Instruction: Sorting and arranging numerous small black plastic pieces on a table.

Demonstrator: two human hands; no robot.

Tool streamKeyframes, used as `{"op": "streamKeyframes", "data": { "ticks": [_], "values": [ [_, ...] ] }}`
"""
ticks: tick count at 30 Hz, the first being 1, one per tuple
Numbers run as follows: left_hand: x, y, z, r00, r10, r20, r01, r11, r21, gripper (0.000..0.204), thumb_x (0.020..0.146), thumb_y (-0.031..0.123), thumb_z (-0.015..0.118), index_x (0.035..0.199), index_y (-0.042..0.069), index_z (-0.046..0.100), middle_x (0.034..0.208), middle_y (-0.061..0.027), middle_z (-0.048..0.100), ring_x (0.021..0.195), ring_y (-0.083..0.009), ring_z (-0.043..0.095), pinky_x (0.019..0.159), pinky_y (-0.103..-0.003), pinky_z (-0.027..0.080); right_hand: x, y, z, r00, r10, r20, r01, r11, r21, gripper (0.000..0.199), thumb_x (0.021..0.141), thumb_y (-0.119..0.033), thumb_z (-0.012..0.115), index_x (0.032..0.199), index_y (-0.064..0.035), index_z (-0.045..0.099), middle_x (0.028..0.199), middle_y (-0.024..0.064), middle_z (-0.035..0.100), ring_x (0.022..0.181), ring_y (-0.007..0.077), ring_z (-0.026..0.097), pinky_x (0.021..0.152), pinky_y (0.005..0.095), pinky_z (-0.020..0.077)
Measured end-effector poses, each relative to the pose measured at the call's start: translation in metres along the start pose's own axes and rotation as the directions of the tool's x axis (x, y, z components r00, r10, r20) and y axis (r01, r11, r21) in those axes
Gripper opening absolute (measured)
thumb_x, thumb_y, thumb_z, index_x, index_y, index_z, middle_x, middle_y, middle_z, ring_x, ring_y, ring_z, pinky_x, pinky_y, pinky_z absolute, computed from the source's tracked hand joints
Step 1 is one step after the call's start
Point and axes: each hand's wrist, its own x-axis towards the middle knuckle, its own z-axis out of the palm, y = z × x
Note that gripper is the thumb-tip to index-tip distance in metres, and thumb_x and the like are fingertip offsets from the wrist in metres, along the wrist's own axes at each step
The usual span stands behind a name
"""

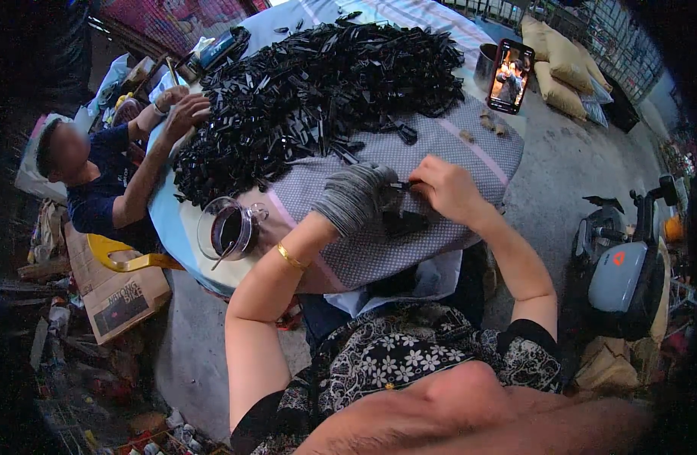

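My left hand [357, 196], in a grey knitted glove, is closed on a small black plastic piece [398, 186] above the near part of the table. From the right, my bare right hand [445, 188] pinches at the other end of that piece, its thumb and fingertips together. Several dark pieces [406, 224] lie on the patterned cloth [318, 262] just below my hands. Beyond them spreads a big heap of glossy black plastic pieces [318, 98]. A clear glass mug [212, 235] with dark contents and a thin stick stands left of my left forearm.
Across the left edge, another person's hands [183, 111] rest by the heap. A lit phone [511, 76] leans by a dark cup [486, 64], with small brown plugs [486, 121] nearby. A scooter [620, 279], stacked sacks [567, 61], a yellow chair [109, 254] and a cardboard box [128, 296] surround the table.
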Motion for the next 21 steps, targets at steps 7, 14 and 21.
{"op": "streamKeyframes", "data": {
  "ticks": [7, 14, 21],
  "values": [
    [0.015, 0.012, -0.007, 0.995, 0.072, 0.075, -0.081, 0.988, 0.131, 0.023, 0.08, 0.026, 0.052, 0.085, 0.004, 0.059, 0.074, -0.015, 0.062, 0.069, -0.0308, 0.06, 0.062, -0.041, 0.046, 0.003, 0.005, 0.002, 0.997, -0.048, 0.059, 0.052, 0.996, -0.072, 0.013, 0.073, -0.006, 0.06, 0.086, -0.0031, 0.058, 0.083, 0.0118, 0.053, 0.073, 0.0317, 0.057, 0.061, 0.0379, 0.0457],
    [0.039, 0.004, 0.0, 0.973, 0.134, 0.189, -0.168, 0.97, 0.175, 0.029, 0.08, 0.032, 0.053, 0.081, 0.004, 0.059, 0.071, -0.0172, 0.061, 0.066, -0.0325, 0.06, 0.059, -0.042, 0.046, -0.003, 0.009, -0.004, 0.999, -0.035, 0.041, 0.034, 0.999, 0.025, 0.013, 0.075, -0.006, 0.056, 0.088, -0.0042, 0.055, 0.086, 0.0131, 0.054, 0.075, 0.033, 0.057, 0.064, 0.0396, 0.0463],
    [0.048, 0.017, -0.01, 0.931, 0.153, 0.332, -0.217, 0.962, 0.165, 0.026, 0.08, 0.024, 0.052, 0.087, 0.001, 0.063, 0.081, -0.0178, 0.063, 0.077, -0.0316, 0.062, 0.069, -0.04, 0.048, -0.001, 0.01, 0.007, 1.0, -0.01, 0.005, 0.01, 0.999, 0.053, 0.014, 0.075, -0.007, 0.057, 0.088, -0.0056, 0.056, 0.085, 0.0136, 0.053, 0.076, 0.0348, 0.056, 0.065, 0.0414, 0.0466]
  ]
}}
